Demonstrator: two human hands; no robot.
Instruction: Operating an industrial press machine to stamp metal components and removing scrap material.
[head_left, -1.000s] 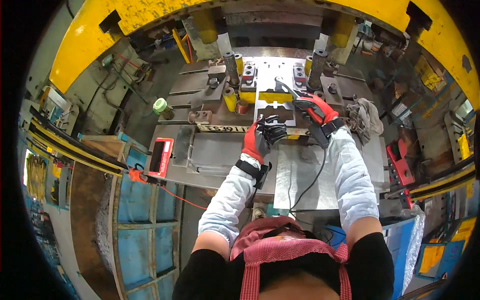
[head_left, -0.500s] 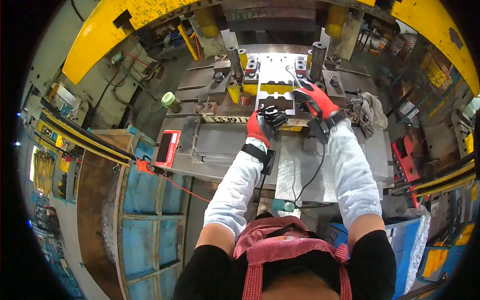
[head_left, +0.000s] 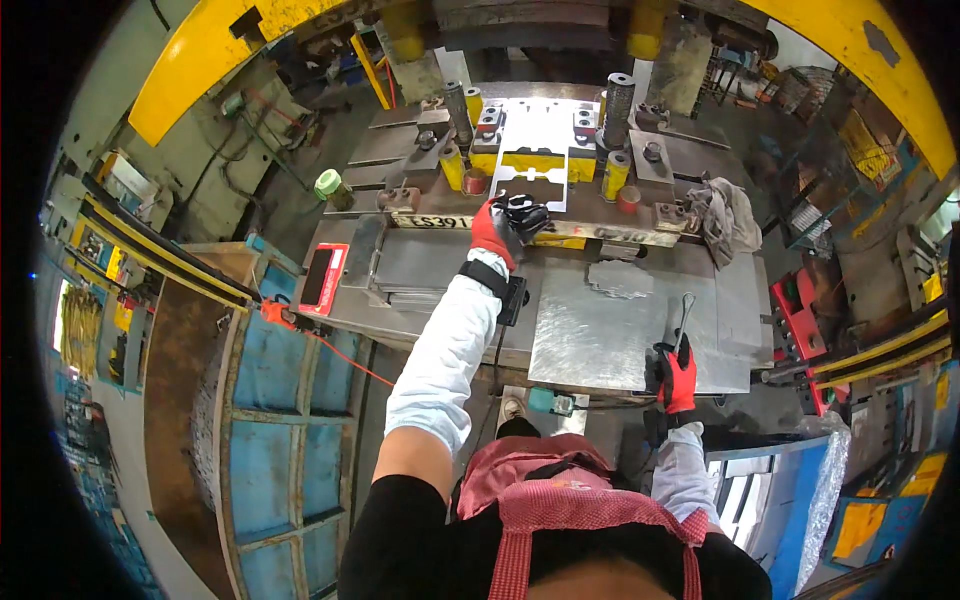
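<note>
My left hand point(head_left: 510, 228), in a red glove with black palm and fingers, is at the near edge of a bright metal plate point(head_left: 531, 125) with cut-outs. Its bent fingers close on the plate's near left corner; the exact grip is partly hidden. The plate lies on the press die point(head_left: 640, 238), between its posts. At the near right, my right hand point(head_left: 677, 383), in a matching glove, is closed round a slim metal tool with a looped end point(head_left: 686, 318). That tool points away from me, over the silvery sheet point(head_left: 585, 345) on the table.
Flat grey sheets point(head_left: 425, 262) are stacked left of the silvery sheet, beside a red-framed card point(head_left: 325, 278). A green-capped bottle point(head_left: 330, 187) stands further left. A grey rag point(head_left: 725, 218) lies at the die's right. Dark ridged posts point(head_left: 618, 112) rise beside the plate.
My right hand has drawn back from the plate toward my body, bringing the looped tool with it. My left hand remains at the plate's near edge. The whole view has shifted slightly.
</note>
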